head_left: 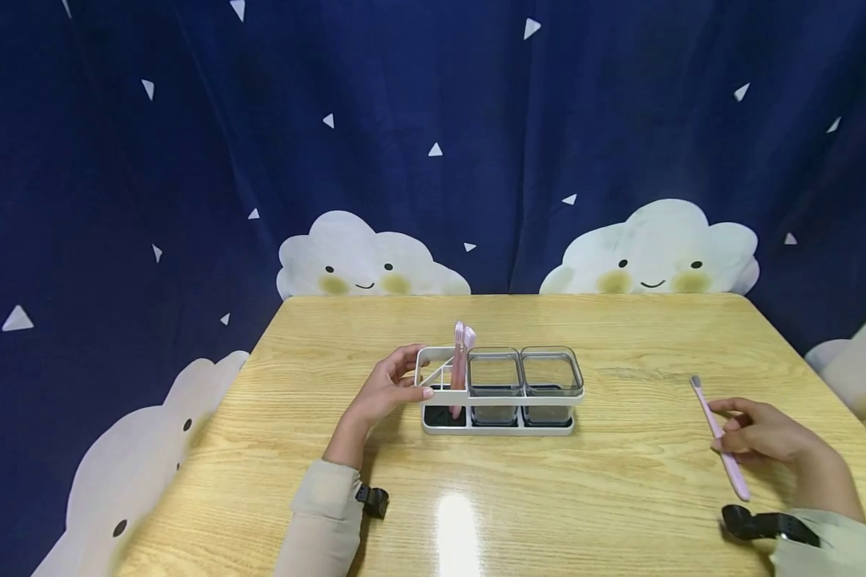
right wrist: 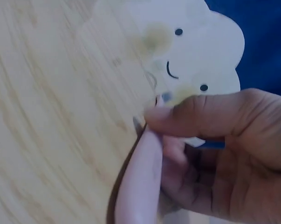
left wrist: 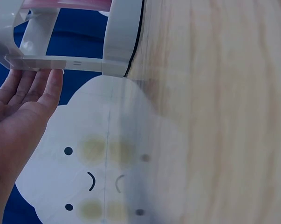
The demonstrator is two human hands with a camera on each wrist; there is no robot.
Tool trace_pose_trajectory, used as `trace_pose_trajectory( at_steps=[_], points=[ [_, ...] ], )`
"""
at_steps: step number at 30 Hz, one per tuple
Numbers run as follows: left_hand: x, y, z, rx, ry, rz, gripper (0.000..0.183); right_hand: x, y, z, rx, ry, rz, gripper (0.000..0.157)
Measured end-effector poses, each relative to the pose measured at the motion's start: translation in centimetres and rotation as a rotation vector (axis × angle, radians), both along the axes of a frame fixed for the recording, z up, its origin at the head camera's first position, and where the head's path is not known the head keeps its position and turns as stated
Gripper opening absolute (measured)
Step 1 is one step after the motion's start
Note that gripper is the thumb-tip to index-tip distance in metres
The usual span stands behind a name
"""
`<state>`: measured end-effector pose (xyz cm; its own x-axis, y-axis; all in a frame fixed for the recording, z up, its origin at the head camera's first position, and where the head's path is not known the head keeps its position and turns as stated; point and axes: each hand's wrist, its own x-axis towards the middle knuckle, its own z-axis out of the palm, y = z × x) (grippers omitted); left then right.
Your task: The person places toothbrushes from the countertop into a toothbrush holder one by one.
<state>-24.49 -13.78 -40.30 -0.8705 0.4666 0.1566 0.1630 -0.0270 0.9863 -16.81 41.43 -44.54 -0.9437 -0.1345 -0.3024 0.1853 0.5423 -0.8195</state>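
Note:
A white toothbrush holder (head_left: 525,401) stands on the table, with pink toothbrushes (head_left: 459,361) upright in its divided left section. Two clear cups (head_left: 495,377) fill the other sections. My left hand (head_left: 388,389) grips the holder's left end, thumb at the front corner and fingers toward the back. In the left wrist view its fingertips touch the white rim (left wrist: 79,63). Far to the right, my right hand (head_left: 768,433) pinches a single pink toothbrush (head_left: 730,465) by the handle, its grey-bristled head pointing away from me. The right wrist view shows the thumb over the pink handle (right wrist: 141,182).
The glossy wooden table (head_left: 296,336) reaches back to a dark blue curtain (head_left: 404,96) printed with clouds and white triangles. Black wrist cameras (head_left: 372,501) are strapped at both light sleeves.

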Motion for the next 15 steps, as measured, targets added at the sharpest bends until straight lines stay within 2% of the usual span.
trace_pose_trajectory(
  at_steps=[3, 7, 15],
  points=[
    [0.0, 0.1, 0.1, 0.009, -0.002, -0.008, 0.068, -0.1, -0.7, 0.6, 0.087, -0.016, -0.029, 0.069],
    [0.0, 0.1, 0.1, 0.028, -0.008, -0.019, 0.068, -0.5, -1.2, 1.4, 0.132, -0.056, -0.040, 0.070],
    [0.0, 0.1, 0.3, 0.013, -0.006, -0.012, 0.068, -0.6, -0.8, 1.7, 0.054, -0.102, -0.030, 0.071]
  ],
)
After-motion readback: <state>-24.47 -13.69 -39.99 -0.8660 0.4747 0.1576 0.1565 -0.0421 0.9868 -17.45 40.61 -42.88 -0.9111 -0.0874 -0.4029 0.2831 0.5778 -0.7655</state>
